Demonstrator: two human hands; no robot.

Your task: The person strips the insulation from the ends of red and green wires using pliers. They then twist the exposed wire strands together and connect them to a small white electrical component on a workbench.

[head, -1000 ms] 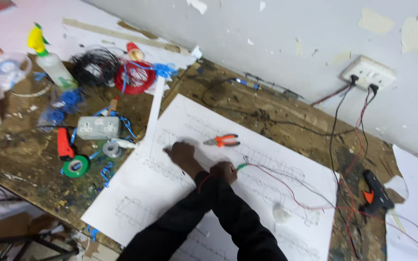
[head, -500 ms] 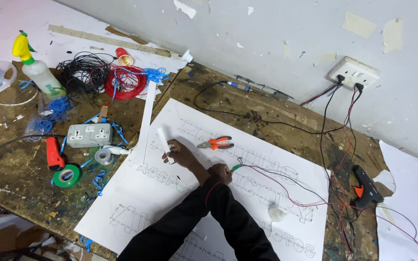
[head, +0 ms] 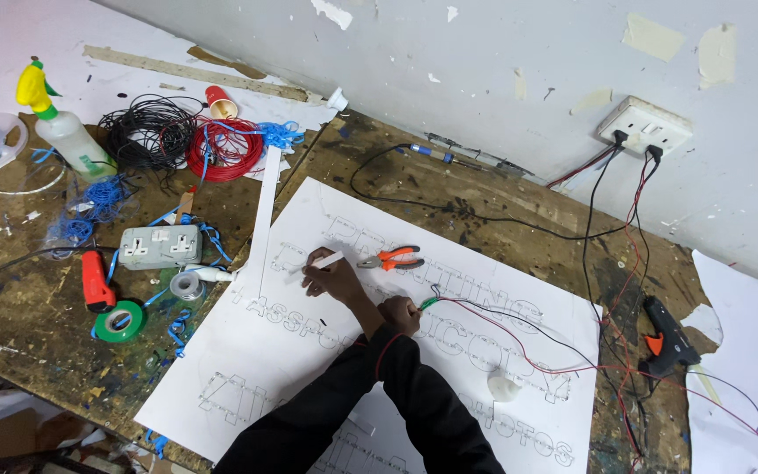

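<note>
Left hand [head: 333, 279] fingers clamped on small white strip [head: 327, 260], right hand [head: 399, 314] fingers pinching thin red-and-black wires [head: 484, 312], orange-handled pliers [head: 391, 259] at two o'clock on large white lettered sheet [head: 247, 351]

Pliers [head: 389, 259] just right of left hand [head: 333, 278]; wires [head: 519, 329] block right side; sheet's [head: 265, 360] lower left open.

Bright even light, soft shadows, seemingly sharp
</note>
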